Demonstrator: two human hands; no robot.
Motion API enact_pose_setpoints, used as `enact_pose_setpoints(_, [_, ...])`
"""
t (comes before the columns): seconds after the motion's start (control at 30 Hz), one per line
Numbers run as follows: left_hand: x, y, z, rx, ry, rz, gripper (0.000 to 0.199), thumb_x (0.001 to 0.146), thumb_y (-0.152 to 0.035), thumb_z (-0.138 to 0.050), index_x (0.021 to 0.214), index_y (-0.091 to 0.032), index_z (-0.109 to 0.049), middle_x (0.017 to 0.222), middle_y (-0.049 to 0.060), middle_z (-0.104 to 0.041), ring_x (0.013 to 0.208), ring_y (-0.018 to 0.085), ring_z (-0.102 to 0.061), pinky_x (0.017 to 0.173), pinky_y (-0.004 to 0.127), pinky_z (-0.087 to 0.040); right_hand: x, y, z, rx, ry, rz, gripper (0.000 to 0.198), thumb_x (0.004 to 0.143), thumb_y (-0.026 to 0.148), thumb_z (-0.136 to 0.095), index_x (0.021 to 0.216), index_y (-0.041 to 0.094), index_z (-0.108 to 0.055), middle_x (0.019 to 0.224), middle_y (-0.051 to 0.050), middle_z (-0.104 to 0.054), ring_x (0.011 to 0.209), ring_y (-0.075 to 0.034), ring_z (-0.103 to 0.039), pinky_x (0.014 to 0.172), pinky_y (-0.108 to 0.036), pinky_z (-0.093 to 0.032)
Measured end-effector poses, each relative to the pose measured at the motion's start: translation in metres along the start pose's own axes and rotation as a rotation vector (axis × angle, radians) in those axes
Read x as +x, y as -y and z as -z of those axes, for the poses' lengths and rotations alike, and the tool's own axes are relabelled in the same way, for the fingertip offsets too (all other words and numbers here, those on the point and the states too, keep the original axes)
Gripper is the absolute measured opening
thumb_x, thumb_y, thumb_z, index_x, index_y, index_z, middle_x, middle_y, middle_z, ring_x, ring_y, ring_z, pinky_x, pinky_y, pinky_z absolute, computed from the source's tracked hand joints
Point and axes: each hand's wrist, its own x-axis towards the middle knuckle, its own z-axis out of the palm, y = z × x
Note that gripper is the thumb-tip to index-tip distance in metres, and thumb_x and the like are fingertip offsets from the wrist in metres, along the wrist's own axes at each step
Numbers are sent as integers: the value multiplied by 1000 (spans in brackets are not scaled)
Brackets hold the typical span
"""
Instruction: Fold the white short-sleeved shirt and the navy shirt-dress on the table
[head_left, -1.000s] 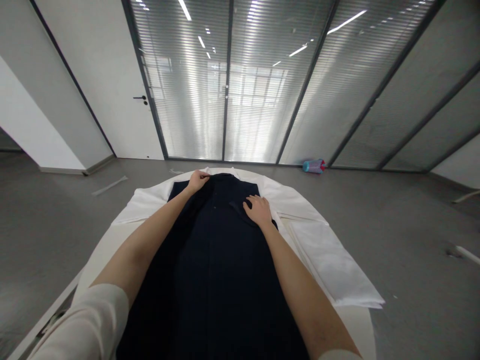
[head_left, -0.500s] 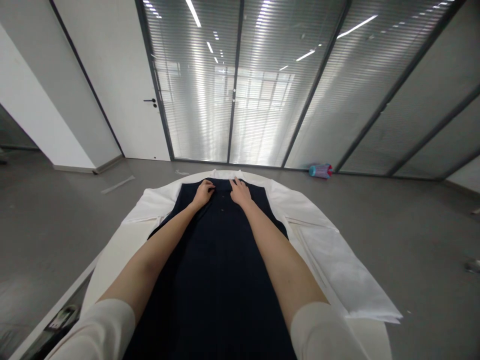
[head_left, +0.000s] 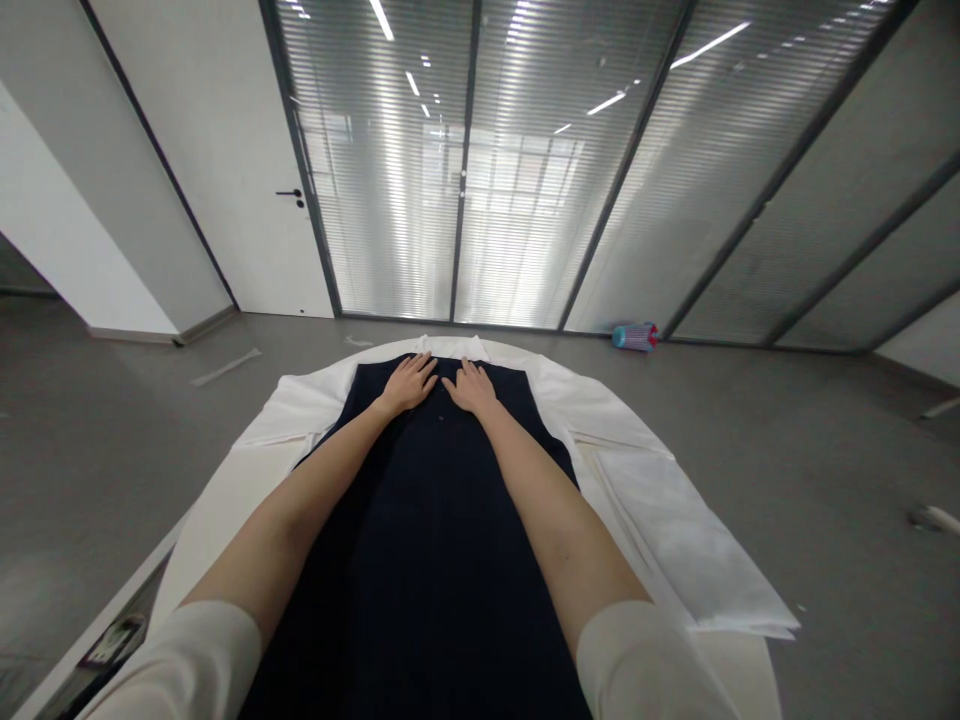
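A dark navy sleeveless garment (head_left: pixel 442 540), which looks like a vest, is spread over a white shirt (head_left: pixel 607 405) on a pale table. Near the garment's top edge, left of its middle, my left hand (head_left: pixel 410 382) lies flat with the fingers stretched out. My right hand (head_left: pixel 470 385) rests beside it on the other side of the middle, fingers spread. A narrow gap separates the two thumbs. The shirt's collar shows just beyond my fingertips, and its sleeves stick out on both sides.
Folded white cloth (head_left: pixel 697 540) lies along the right side of the table (head_left: pixel 739 670) and hangs past its edge. A blue and red basket (head_left: pixel 634 337) lies on the floor by the glass wall. A white door (head_left: pixel 262 220) stands at the back left.
My left hand has let go of the garment's top edge and flattened onto the cloth. My right hand has shifted slightly, its thumb now out toward the middle. The view has moved a little.
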Motion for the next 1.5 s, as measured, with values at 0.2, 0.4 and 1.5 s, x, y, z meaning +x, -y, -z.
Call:
enact_pose_setpoints(0.2, [9, 5, -15, 1, 142, 215, 53, 103, -34, -26, 153, -19, -37, 162, 9, -30, 149, 24, -29, 120, 56, -21, 7, 1, -7, 109, 197, -108, 87, 95, 73, -18, 161, 17, -13, 167, -12, -2, 154, -28, -4, 121, -54, -3])
enact_pose_setpoints(0.4, [11, 2, -22, 38, 192, 290, 62, 101, -41, -25, 159, -20, -22, 165, 7, -19, 154, 27, -13, 120, 64, -6, 12, -3, -6, 101, 297, -111, 93, 92, 78, -15, 161, 16, -6, 166, -9, 7, 154, -23, 4, 122, -51, 2])
enact_pose_setpoints(1.5, [-207, -107, 118, -207, 242, -552, 35, 98, -33, -53, 131, -26, -63, 136, 9, -61, 125, 24, -58, 107, 39, -44, -198, -48, 74, 148, 94, 102, 30, 98, 35, -50, 111, 20, -73, 95, -5, -73, 83, -17, -67, 76, -24, -46])
